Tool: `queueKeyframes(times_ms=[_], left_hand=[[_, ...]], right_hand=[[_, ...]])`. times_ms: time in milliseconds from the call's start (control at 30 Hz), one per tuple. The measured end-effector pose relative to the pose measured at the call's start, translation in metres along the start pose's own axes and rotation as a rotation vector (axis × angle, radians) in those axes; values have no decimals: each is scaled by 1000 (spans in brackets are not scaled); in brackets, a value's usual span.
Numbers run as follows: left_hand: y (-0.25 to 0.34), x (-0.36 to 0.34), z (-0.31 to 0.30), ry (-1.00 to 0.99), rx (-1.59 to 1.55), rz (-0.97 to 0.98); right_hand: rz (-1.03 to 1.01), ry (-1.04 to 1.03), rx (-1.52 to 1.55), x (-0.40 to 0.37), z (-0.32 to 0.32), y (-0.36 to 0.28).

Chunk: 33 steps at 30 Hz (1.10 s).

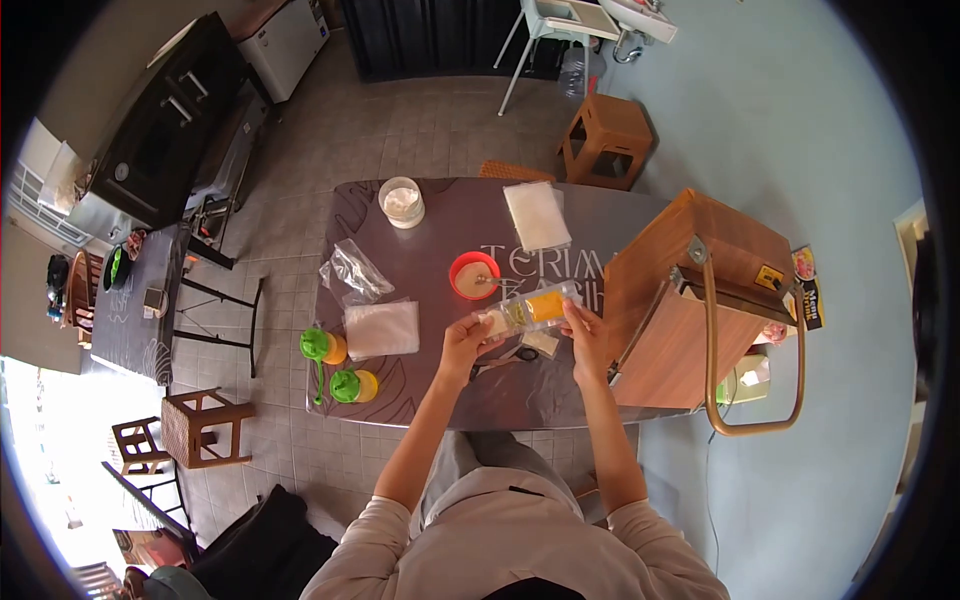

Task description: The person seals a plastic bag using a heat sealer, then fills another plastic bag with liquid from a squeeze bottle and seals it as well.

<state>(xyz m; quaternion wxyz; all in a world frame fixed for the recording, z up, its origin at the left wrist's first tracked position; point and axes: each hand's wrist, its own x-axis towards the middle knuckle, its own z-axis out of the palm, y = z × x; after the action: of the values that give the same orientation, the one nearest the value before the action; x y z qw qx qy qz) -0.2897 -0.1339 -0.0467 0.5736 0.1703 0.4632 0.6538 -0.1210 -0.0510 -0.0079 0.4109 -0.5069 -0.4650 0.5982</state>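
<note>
Pinching a clear oblong plastic packet with yellow contents (543,306) by both ends, left hand (468,346) and right hand (588,338); slanting its long axis away rightward, holding it just short of a round red bowl (454,272) sitting closer to the left!
</note>
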Motion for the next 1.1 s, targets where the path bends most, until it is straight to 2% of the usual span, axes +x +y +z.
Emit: queueKeyframes(times_ms=[133, 200, 367, 467, 533, 567, 667, 733, 767, 833, 867, 933, 967, 1033, 1100], left_hand=[[-10, 2, -10, -1, 107, -13], [-15, 4, -13, -5, 57, -36], [-33, 11, -34, 49, -21, -103], [-47, 15, -43, 144, 45, -165], [-55, 18, -49, 346, 72, -155], [-60, 21, -56, 349, 75, -157], [-78, 29, -82, 391, 270, -155], [-77, 31, -89, 492, 950, 130], [-78, 30, -91, 491, 950, 122], [-77, 33, -94, 493, 1336, 428], [-77, 33, -95, 487, 1335, 428], [-68, 32, -90, 293, 1545, 333], [-66, 32, -86, 271, 1545, 324], [-62, 39, -79, 2, 1619, 336], [-62, 48, -75, -90, 1684, 358]], right_hand=[[60, -50, 37, 4, -5, 21], [173, -29, 96, 7, -8, 30], [243, -33, 63, 12, -2, 58], [275, -66, 39, 20, 0, 85], [294, -81, -63, 22, 4, 105], [267, -91, -102, 25, 6, 120], [284, -148, -198, 30, 23, 140], [315, -206, -197, 37, 34, 154], [333, -260, -199, 39, 37, 159], [314, -242, -222, 42, 41, 161], [292, -225, -241, 43, 44, 162], [268, -206, -255, 50, 43, 169], [251, -193, -275, 47, 40, 175], [245, -152, -278, 43, 42, 169], [185, -115, -256, 39, 47, 165]])
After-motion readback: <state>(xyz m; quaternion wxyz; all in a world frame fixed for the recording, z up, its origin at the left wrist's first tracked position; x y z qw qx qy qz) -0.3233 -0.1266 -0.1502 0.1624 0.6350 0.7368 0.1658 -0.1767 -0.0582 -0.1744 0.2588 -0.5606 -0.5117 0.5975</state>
